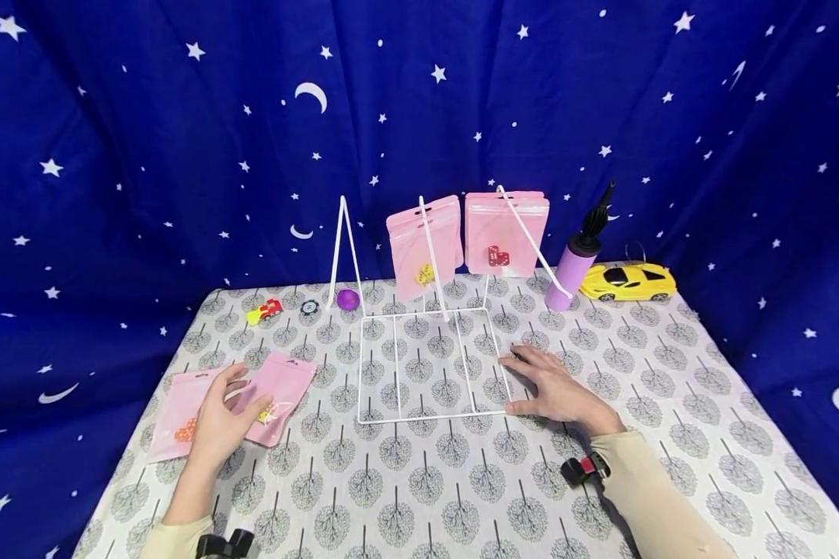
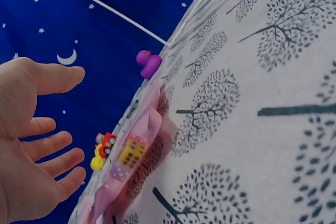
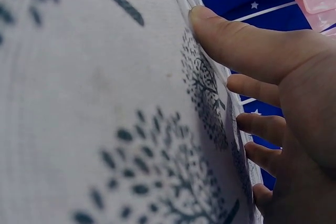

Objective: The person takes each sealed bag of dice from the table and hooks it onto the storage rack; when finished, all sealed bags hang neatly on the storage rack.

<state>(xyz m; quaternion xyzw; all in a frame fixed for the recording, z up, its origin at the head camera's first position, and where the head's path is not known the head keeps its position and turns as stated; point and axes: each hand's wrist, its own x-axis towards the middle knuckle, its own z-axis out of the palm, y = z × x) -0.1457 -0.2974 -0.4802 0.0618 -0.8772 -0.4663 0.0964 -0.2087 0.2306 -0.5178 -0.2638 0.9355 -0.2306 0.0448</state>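
Note:
My left hand [image 1: 218, 423] hovers over two pink zip bags on the table, thumb spread from the loosely bent fingers, gripping nothing. The right-hand bag [image 1: 284, 388] shows yellow dice [image 2: 133, 151] through its clear front. Partly hidden by the hand, the other bag [image 1: 168, 411] has orange dice [image 1: 186, 429] inside. At the white wire rack [image 1: 433, 418], my right hand [image 1: 555, 388] rests by the right side of the base, its thumb at the near corner. More pink bags hang from the rack's arms, one group with yellow dice [image 1: 425, 274], another with red dice [image 1: 498, 256].
Along the back left stand a toy truck [image 1: 266, 312], a small round dark piece [image 1: 310, 307] and a purple rubber duck [image 2: 149, 64]. A purple hand pump [image 1: 572, 272] and a yellow toy car [image 1: 628, 282] are at the back right. A blue starry curtain [image 1: 182, 155] hangs behind.

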